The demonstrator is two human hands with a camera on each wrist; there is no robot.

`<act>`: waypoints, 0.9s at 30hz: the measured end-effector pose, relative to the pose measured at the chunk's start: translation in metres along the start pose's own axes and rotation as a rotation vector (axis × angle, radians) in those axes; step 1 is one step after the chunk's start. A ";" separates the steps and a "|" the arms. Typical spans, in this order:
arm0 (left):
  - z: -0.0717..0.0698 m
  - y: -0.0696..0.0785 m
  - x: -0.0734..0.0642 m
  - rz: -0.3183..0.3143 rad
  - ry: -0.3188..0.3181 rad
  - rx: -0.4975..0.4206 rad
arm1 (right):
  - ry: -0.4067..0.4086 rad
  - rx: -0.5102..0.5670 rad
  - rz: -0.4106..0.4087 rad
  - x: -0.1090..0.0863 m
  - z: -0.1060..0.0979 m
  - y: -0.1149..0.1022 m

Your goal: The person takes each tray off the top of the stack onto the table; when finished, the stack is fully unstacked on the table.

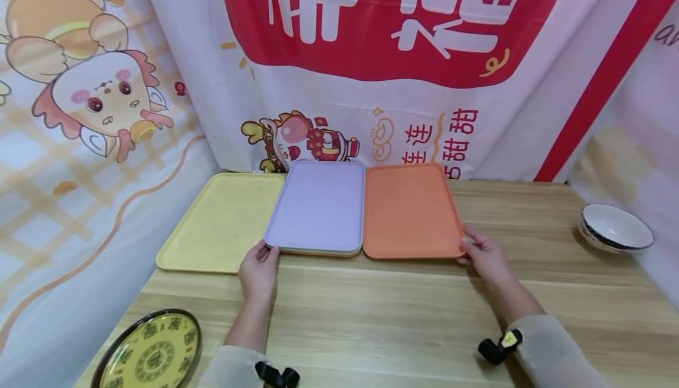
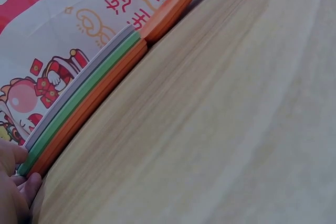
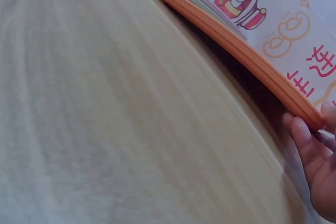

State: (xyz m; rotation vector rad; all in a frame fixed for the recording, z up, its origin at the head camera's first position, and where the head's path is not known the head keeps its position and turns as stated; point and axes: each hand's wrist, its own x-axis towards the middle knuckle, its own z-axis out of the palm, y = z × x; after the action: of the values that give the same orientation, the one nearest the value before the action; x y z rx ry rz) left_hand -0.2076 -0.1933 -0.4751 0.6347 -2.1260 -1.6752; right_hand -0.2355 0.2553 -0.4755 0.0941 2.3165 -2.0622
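Observation:
A purple tray [image 1: 320, 205] tops a stack in the middle of the table. Beneath it, the left wrist view shows a green tray [image 2: 79, 103] and an orange bottom layer [image 2: 94, 114]. My left hand [image 1: 258, 273] grips the near left corner of this stack, thumb by the upper edge and a fingertip low against the orange layer. To the right, an orange tray [image 1: 411, 211] lies against the stack's side. My right hand [image 1: 487, 258] pinches its near right corner, and a dark gap shows under that edge in the right wrist view.
A yellow tray [image 1: 225, 220] lies left of the stack, partly under it or beside it; I cannot tell which. A round yellow patterned plate [image 1: 154, 358] sits at the near left. A white bowl [image 1: 617, 226] stands at the far right. Printed cloth [image 1: 329, 93] hangs behind the wooden table [image 1: 382, 323].

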 end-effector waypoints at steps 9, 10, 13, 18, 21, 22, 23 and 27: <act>0.001 0.000 0.000 0.008 0.008 0.000 | 0.077 -0.153 0.042 0.001 0.004 0.005; 0.001 0.000 0.000 0.006 0.008 -0.002 | 0.080 -0.181 0.048 0.001 0.004 0.004; 0.001 -0.001 0.000 0.003 0.011 -0.008 | 0.086 -0.292 0.066 0.001 0.005 0.002; 0.001 -0.002 0.000 0.008 0.017 -0.009 | 0.079 -0.444 0.085 0.000 0.008 -0.002; 0.001 -0.003 0.001 0.009 0.015 -0.007 | 0.081 -0.478 0.095 0.000 0.010 -0.004; 0.001 -0.003 0.002 0.009 0.014 -0.008 | 0.082 -0.478 0.101 0.000 0.010 -0.004; 0.001 -0.003 0.002 0.009 0.012 -0.008 | 0.083 -0.475 0.107 0.001 0.010 -0.005; 0.001 -0.003 0.003 0.009 0.007 -0.008 | 0.087 -0.521 0.078 0.000 0.012 -0.009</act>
State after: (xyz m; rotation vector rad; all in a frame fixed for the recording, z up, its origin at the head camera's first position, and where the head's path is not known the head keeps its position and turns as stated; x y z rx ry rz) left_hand -0.2096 -0.1948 -0.4786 0.6264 -2.1127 -1.6738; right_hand -0.2367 0.2421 -0.4685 0.2528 2.7633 -1.3857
